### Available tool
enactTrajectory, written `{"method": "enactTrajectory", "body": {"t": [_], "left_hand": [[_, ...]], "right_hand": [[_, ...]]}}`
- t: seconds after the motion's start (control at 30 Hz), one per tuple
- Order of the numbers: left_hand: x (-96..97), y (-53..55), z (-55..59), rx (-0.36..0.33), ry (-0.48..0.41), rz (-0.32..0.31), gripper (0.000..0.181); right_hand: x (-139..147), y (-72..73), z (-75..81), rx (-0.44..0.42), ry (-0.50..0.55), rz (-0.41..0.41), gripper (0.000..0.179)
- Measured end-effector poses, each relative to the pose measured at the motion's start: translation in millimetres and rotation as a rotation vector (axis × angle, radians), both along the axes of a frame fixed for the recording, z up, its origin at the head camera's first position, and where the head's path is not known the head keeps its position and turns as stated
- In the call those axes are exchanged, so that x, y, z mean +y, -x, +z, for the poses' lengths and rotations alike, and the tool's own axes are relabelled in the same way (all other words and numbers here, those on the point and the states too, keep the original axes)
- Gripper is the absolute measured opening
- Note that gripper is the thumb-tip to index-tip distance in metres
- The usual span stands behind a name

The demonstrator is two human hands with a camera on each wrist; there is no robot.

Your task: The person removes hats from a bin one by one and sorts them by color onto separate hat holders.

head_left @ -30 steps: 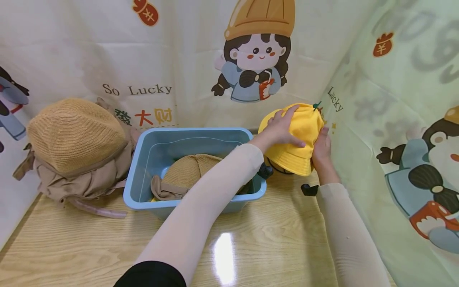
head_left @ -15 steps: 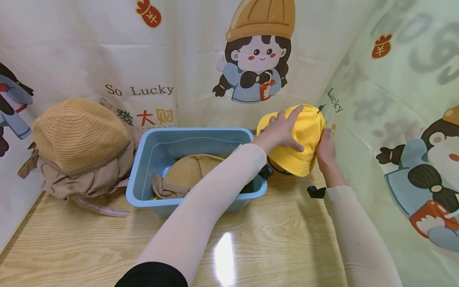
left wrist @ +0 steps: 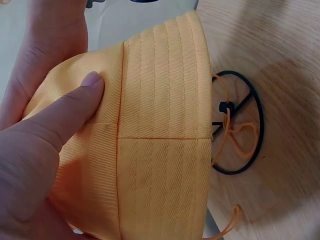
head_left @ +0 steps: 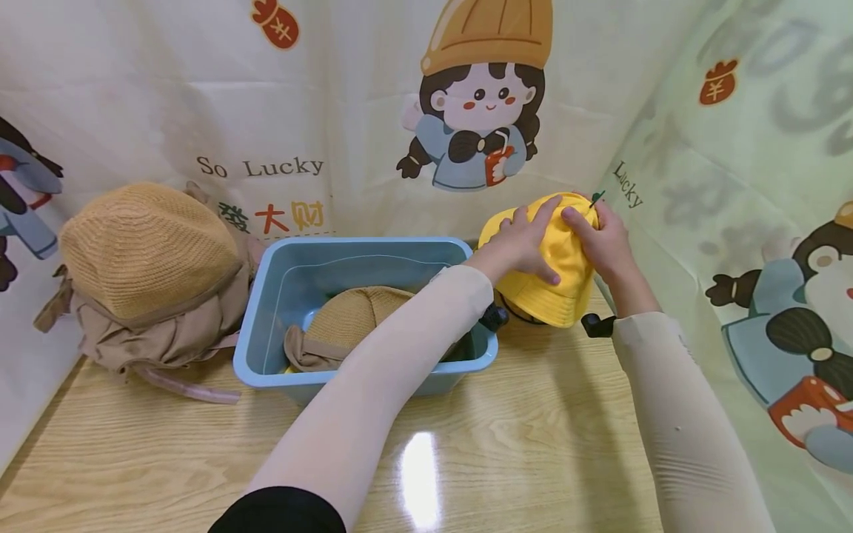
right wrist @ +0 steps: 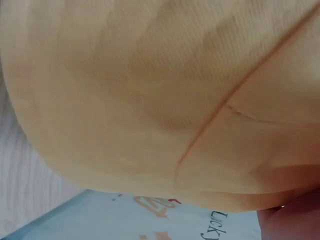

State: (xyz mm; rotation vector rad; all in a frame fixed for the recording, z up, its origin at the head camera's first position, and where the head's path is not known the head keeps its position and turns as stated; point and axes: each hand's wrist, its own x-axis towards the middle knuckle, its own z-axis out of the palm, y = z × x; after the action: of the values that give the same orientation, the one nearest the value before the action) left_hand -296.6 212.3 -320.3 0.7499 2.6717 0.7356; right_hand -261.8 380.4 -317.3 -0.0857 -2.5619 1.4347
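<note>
A yellow bucket hat (head_left: 543, 296) with a small green tip sits at the right, in front of the curtain, above the dark wire ring base (left wrist: 259, 120) of a stand. My left hand (head_left: 516, 244) holds the crown from the left, fingers spread round it. In the left wrist view its thumb (left wrist: 75, 107) presses the yellow cloth. My right hand (head_left: 609, 240) grips the top of the crown from the right, near the green tip. The brim fills most of the right wrist view, and the right fingertips are hidden there. An orange cord (left wrist: 245, 140) hangs below the brim.
A blue plastic bin (head_left: 280, 379) stands left of the yellow hat, with a tan woven hat (head_left: 353, 318) inside, partly behind my left sleeve. Farther left, another tan woven hat (head_left: 146, 244) with brown cloth brim rests on the wooden table (head_left: 500, 444). Printed curtains (head_left: 360, 133) enclose the back and sides.
My right hand has moved from the hat's right side up to the top of the crown, thumb now over the front. My left hand and the hat stay nearly in place.
</note>
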Motion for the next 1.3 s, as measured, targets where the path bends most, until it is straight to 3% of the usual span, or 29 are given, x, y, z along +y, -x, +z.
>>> {"method": "enactTrajectory", "body": {"t": [0.17, 0.37, 0.77, 1.03, 1.3], "left_hand": [[-2.3, -2.1, 2.0, -0.011, -0.026, -0.011, 0.128], [-4.7, -2.7, 6.7, -0.017, -0.003, -0.020, 0.126], [-24.6, -10.6, 30.9, -0.074, -0.002, -0.085, 0.122], [-48.9, -20.4, 49.4, 0.041, -0.055, -0.161, 0.113], [-88.0, -28.2, 59.3, 0.122, -0.169, -0.278, 0.103]], "right_hand": [[0.6, -0.4, 2.7, -0.047, -0.050, -0.035, 0.048], [-3.2, -1.7, 6.9, -0.064, -0.022, -0.025, 0.041], [-4.1, -6.3, 12.9, -0.088, -0.036, 0.020, 0.043], [-3.2, -13.4, 14.9, -0.116, -0.079, 0.000, 0.045], [8.5, -1.7, -0.8, -0.105, -0.120, -0.036, 0.052]]}}
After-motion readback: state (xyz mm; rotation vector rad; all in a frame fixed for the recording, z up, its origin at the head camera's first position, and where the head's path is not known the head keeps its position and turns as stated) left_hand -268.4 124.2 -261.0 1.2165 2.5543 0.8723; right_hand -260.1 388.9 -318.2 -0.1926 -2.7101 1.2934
